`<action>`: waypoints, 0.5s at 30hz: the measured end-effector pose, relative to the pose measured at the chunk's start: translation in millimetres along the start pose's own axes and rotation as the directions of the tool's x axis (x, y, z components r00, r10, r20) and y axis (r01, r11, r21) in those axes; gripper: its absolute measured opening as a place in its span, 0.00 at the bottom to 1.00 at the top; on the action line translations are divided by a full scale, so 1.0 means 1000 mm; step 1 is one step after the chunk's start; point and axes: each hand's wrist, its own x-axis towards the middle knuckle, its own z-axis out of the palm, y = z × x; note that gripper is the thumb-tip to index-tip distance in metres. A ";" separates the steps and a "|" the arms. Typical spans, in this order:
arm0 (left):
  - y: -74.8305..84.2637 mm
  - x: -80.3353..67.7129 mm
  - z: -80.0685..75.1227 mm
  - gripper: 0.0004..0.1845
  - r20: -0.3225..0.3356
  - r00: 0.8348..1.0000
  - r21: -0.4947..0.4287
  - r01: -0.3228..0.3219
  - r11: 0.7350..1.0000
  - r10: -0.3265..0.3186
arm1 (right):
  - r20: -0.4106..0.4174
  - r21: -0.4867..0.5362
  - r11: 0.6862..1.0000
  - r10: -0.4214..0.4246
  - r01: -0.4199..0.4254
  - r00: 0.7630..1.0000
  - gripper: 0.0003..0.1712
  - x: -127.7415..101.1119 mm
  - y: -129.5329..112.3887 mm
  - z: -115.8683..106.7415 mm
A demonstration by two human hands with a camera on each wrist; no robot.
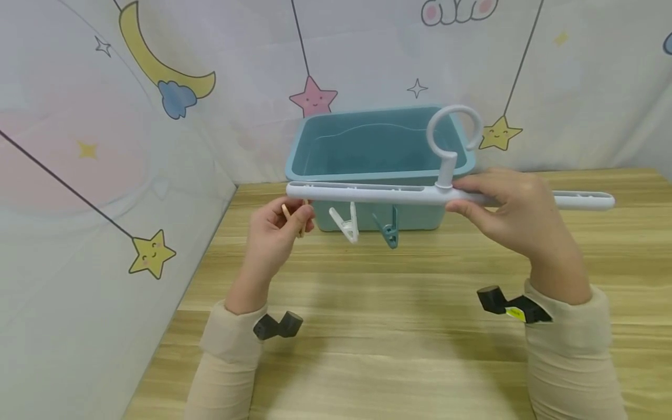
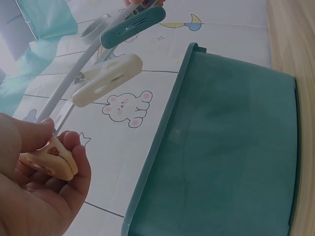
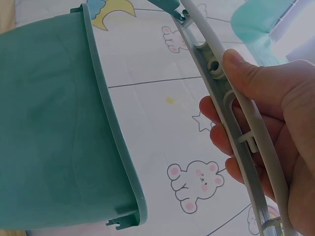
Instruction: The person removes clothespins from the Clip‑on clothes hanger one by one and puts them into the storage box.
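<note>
- The right hand [image 1: 517,213] grips a long white hanger bar [image 1: 367,192] near its round hook and holds it up over the bench [image 1: 399,326].
- The left hand [image 1: 275,230] pinches a small tan peg [image 2: 49,160] just by the bar's left end.
- A white peg [image 1: 346,224] and a blue peg [image 1: 388,230] already hang from the bar.
- The tan peg is not on yet.
- A blue tub [image 1: 378,151] sits behind the bar.
</note>
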 end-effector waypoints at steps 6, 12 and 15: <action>-0.003 0.000 0.006 0.05 -0.084 0.989 0.011 -0.124 0.992 0.125 | 0.022 -0.039 0.999 -0.006 0.007 1.000 0.36 0.000 0.000 -0.001; -0.004 0.000 0.009 0.04 -0.148 0.973 0.055 -0.173 0.983 0.179 | 0.077 -0.087 0.996 -0.010 0.017 0.997 0.37 0.000 0.001 -0.003; -0.003 0.000 0.011 0.04 -0.193 0.963 0.096 -0.171 0.981 0.187 | 0.071 -0.088 0.996 -0.026 0.033 0.997 0.38 0.001 0.002 -0.001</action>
